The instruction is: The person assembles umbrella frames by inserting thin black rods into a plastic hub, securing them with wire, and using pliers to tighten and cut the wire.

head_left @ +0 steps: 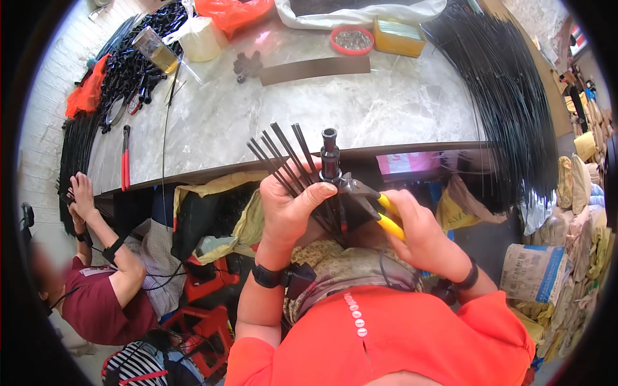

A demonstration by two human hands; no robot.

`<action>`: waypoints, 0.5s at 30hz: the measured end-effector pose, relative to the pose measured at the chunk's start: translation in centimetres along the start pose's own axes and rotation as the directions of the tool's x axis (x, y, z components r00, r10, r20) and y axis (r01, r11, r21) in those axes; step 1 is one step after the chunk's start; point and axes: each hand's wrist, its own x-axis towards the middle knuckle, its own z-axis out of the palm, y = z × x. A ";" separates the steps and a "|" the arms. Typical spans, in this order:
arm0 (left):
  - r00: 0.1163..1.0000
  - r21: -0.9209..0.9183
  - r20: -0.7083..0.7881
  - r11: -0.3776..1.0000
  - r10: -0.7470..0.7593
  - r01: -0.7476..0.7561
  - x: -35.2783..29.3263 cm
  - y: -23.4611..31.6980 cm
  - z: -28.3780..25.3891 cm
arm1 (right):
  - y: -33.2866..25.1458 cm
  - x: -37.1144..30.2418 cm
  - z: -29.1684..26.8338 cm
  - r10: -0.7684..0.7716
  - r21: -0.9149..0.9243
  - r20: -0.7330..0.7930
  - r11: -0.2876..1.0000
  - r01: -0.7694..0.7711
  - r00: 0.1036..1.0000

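Note:
My left hand (pixel 288 209) grips a fan of thin black rods (pixel 283 151) joined to a black cylindrical hub (pixel 330 154) that stands upright just below the table edge. My right hand (pixel 418 235) holds yellow-handled pliers (pixel 376 206), whose dark jaws bite at the base of the hub. Both hands are close together over my lap, above my orange shirt.
A grey marble table (pixel 386 106) carries a large sheaf of black rods (pixel 508 96) at right, black parts (pixel 132 61) at left, red-handled pliers (pixel 125 157), a red dish (pixel 351 40), a yellow box (pixel 399 35). Another person (pixel 103 283) sits at left handling rods. Sacks (pixel 534 270) lie at right.

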 end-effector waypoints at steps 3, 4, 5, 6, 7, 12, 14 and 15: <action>0.999 0.000 0.001 0.999 -0.035 0.035 -0.2 0.3 0.0 | -0.5 0.2 -0.6 0.026 0.123 0.063 0.992 -0.034 0.998; 1.000 0.001 -0.001 1.000 -0.029 0.029 -0.2 0.3 0.0 | -0.7 0.3 -0.9 0.031 0.124 0.072 0.991 -0.039 0.997; 1.000 0.001 -0.004 1.000 -0.023 0.023 -0.3 0.3 0.0 | -0.9 0.3 -1.2 0.034 0.125 0.082 0.991 -0.045 0.996; 1.000 -0.010 -0.002 1.000 -0.020 0.020 -0.3 0.5 0.1 | -1.0 0.5 -1.5 0.038 0.126 0.092 0.991 -0.050 0.995; 1.000 -0.022 -0.001 1.000 -0.016 0.016 -0.4 0.7 0.4 | -1.3 0.6 -1.7 0.034 0.142 0.104 0.989 -0.049 0.994; 1.000 -0.050 0.016 0.999 0.003 -0.002 -0.4 1.0 0.6 | -2.4 1.0 -3.4 0.091 0.189 0.248 0.972 -0.140 0.965; 1.000 -0.076 0.021 0.997 -0.008 0.009 -0.5 1.1 0.8 | -2.2 1.2 -3.7 0.111 0.264 0.286 0.946 -0.190 0.952; 0.999 -0.089 0.047 0.996 0.012 -0.008 -0.4 1.0 0.6 | -2.2 1.2 -3.8 0.120 0.301 0.305 0.929 -0.215 0.945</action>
